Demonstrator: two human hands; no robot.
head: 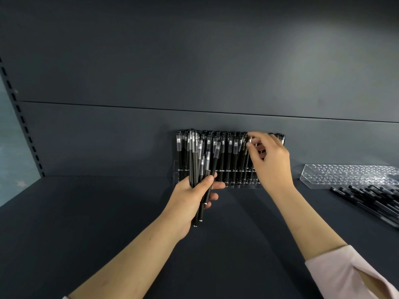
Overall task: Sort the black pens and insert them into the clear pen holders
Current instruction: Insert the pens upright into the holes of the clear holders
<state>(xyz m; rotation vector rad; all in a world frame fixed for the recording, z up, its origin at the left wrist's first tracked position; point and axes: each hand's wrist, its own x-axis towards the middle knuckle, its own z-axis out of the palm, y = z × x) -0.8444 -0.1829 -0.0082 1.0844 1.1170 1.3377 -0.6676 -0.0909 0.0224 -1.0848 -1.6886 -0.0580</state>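
A person's left hand (pixel 194 196) grips a bundle of slim black pens with clear caps (pixel 195 162), fingers and thumb curled tightly round the lower barrels. The caps point up and the butt ends stick out below the palm. The bundle stands in front of the left end of a clear acrylic pen holder (pixel 176 171) that sits against the back panel (pixel 194 61) of a dark grey metal shelf (pixel 97 223).

Rows of upright black pens (pixel 228 156) fill most of the holder, caps uppermost. The right hand (pixel 271 167) reaches over the holder's right part, with thumb and forefinger narrowed to a pinch on the top of a single black pen (pixel 244 152) that leans slightly among the standing ones. The other fingers are loosely curled behind. Whether that pen's tip is seated in a hole cannot be told, and the hand hides the holder's right end.

To the right of the filled holder, apart from it, lies a second clear acrylic holder (pixel 345 174) whose rows of round holes show no pens. In front of that one, a loose heap of black pens (pixel 371 199) lies flat on the shelf, running to the frame's right edge. A pale pink sleeve (pixel 336 275) is pushed back on the right forearm, and a slotted metal upright (pixel 21 121) stands far to the left of the filled holder.
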